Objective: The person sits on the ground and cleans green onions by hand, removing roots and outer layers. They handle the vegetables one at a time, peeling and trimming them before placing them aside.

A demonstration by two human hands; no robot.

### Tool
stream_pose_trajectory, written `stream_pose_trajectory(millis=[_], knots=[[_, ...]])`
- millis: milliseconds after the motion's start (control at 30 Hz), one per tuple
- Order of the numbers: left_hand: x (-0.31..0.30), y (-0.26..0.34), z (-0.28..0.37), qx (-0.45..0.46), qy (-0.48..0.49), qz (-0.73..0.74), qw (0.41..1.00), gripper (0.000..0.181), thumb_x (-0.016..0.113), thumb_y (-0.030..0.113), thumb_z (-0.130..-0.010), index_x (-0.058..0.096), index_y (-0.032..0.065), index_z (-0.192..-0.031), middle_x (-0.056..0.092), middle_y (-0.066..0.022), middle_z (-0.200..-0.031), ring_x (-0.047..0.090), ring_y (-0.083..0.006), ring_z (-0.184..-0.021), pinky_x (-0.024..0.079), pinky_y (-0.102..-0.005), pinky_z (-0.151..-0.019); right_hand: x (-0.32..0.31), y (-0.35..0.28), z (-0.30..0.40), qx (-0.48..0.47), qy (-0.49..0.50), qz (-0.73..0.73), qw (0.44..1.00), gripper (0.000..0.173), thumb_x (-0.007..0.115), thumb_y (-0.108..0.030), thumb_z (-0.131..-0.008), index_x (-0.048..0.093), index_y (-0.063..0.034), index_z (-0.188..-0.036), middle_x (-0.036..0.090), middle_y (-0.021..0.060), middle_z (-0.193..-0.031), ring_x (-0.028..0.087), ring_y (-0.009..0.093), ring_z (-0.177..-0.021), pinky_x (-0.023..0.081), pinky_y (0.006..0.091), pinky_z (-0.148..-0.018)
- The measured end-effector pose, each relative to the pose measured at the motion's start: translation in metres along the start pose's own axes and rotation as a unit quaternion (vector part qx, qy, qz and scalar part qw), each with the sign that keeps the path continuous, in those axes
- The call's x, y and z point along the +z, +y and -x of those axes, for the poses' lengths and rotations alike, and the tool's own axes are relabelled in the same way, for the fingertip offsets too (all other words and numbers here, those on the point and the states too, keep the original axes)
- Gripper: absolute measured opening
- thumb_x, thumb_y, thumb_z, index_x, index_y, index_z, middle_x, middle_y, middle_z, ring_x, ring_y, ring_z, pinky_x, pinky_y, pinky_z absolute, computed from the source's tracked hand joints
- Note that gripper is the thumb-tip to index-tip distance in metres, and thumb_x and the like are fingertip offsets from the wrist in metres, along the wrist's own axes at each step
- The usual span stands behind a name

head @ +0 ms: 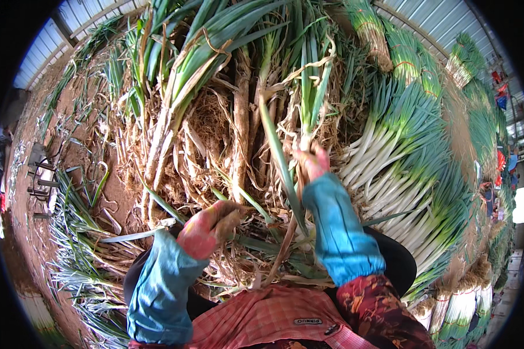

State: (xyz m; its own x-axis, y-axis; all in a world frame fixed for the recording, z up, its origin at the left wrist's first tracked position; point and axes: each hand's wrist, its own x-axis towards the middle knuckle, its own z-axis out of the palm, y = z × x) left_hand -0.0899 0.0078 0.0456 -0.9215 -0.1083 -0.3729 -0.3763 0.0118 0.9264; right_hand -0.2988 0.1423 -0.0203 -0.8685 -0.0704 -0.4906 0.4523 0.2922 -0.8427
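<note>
My right hand [313, 162], in a soiled pinkish glove with a blue sleeve cover, is closed around the pale lower stalk of a green onion [306, 96], whose leaves point away from me. To its left, my left hand [214, 224] hovers over loose leaf scraps with its fingers curled; it is blurred, and whether it holds anything is unclear. Beyond both hands lie untrimmed green onions [240, 126] with dry brown skins and tangled roots. Peeled leaves and dry husks [231, 270] lie between my knees.
Cleaned green onions [388, 170] with white stalks are piled at the right. Tied bundles [406, 61] stand at the upper right, others [458, 305] at the lower right. More leafy onions [87, 261] lie at the left, near a metal-framed object [43, 179] on the dirt floor.
</note>
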Motion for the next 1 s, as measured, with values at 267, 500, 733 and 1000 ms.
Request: stream_pose_trajectory(millis=[267, 500, 733, 1000], knots=[[0.009, 0.005, -0.002, 0.192, 0.121, 0.126, 0.966, 0.057, 0.048, 0.040, -0.078, 0.037, -0.0030, -0.113, 0.050, -0.0105, -0.104, 0.049, -0.0172, -0.094, 0.039, -0.0275, -0.079, -0.005, 0.022, 0.139, -0.289, -0.156, 0.160, 0.931, 0.034, 0.059, -0.009, -0.066, 0.047, -0.0013, -0.097, 0.056, 0.0150, -0.084, 0.055, 0.022, -0.076, 0.042, 0.0293, -0.067], [-0.001, 0.004, 0.021, 0.228, 0.097, 0.217, 0.944, 0.035, 0.050, 0.029, -0.080, 0.051, 0.0002, -0.099, 0.057, -0.0066, -0.090, 0.053, -0.0141, -0.077, 0.042, -0.0283, -0.070, 0.010, -0.016, 0.192, 0.094, -0.411, -0.399, 0.814, 0.030, 0.063, -0.007, -0.068, 0.049, 0.0005, -0.093, 0.054, 0.0089, -0.085, 0.053, 0.019, -0.075, 0.043, 0.0288, -0.070], [-0.014, 0.019, 0.047, 0.286, 0.080, 0.378, 0.877, 0.026, 0.053, 0.014, -0.077, 0.052, -0.0003, -0.098, 0.058, -0.0077, -0.089, 0.055, -0.0165, -0.080, 0.042, -0.0296, -0.074, 0.048, -0.024, 0.200, -0.366, -0.332, -0.108, 0.863, 0.028, 0.059, -0.003, -0.071, 0.048, 0.0007, -0.096, 0.055, 0.0042, -0.083, 0.051, 0.011, -0.076, 0.041, 0.0238, -0.069], [-0.078, 0.032, 0.074, 0.217, 0.381, 0.559, 0.704, 0.020, 0.048, 0.023, -0.080, 0.051, 0.0039, -0.087, 0.054, -0.0047, -0.069, 0.047, -0.0176, -0.053, 0.042, -0.0314, -0.055, 0.013, 0.039, 0.221, -0.360, -0.455, 0.268, 0.769, 0.027, 0.060, -0.012, -0.068, 0.051, -0.0034, -0.092, 0.055, 0.0100, -0.078, 0.053, 0.019, -0.069, 0.042, 0.0298, -0.062]])
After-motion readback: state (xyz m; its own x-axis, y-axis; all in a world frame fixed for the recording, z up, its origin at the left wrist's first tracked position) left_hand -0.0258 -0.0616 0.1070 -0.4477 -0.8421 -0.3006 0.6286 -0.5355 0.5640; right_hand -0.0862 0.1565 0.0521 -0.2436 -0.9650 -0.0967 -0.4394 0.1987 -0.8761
